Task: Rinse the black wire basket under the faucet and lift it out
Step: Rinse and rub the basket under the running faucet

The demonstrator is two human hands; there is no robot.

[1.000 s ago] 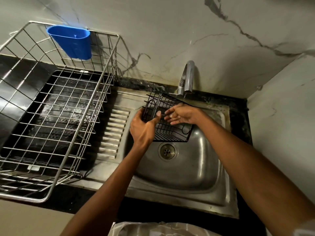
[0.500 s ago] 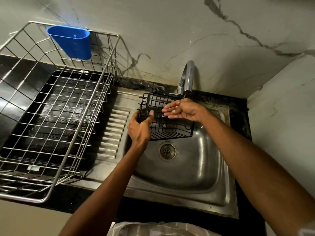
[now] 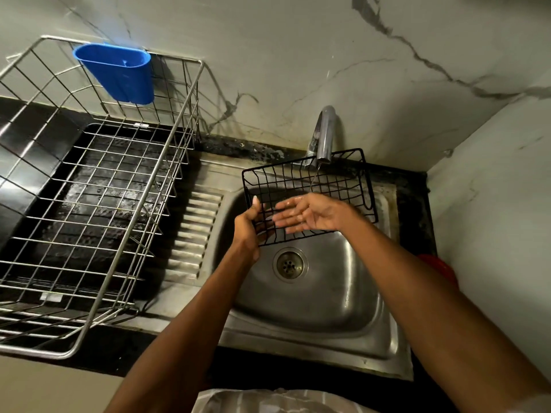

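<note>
The black wire basket (image 3: 337, 181) is held above the steel sink (image 3: 328, 299), right under the chrome faucet (image 3: 325, 134). A thin stream of water falls from the spout into the basket. My left hand (image 3: 249, 226) grips the basket's near left corner, thumb on the rim and fingers beneath. My right hand (image 3: 310, 214) lies flat inside the basket with straight, wet fingers on the wire bottom, under the water.
A large steel wire dish rack (image 3: 98, 204) stands on the black counter to the left, with a blue plastic cup (image 3: 119, 73) hung on its back rim. The sink's ribbed drainboard (image 3: 196, 234) lies between rack and basin. Something red (image 3: 438, 269) sits at the right wall.
The basket has turned to sit more level and wider under the spout. My right hand has gone from its upper rim to lie flat inside it; my left hand stays at the left corner.
</note>
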